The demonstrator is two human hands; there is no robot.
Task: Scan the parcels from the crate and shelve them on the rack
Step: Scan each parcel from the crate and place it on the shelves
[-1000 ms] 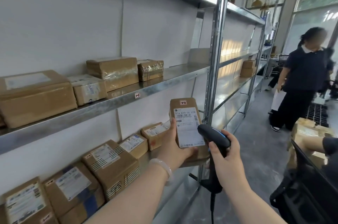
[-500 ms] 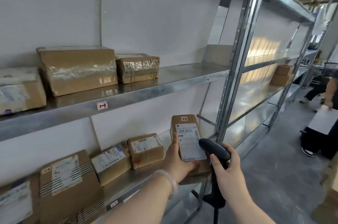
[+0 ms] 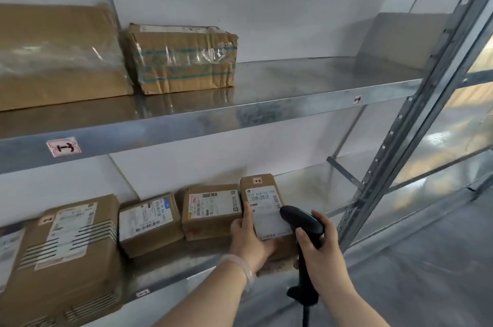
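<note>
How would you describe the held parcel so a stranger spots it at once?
On the rack, find the lower shelf. At the right end of its boxes, the left hand holds the parcel. It alone stands tall and narrow, by a scanner.

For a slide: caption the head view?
Left hand holds a labelled parcel at the lower shelf while right hand holds the scanner.

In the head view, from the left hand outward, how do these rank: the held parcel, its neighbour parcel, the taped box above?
1. Held parcel, in the left hand, at the lower shelf.
2. Neighbour parcel, just left of it.
3. Taped box, upper shelf, left.
</note>
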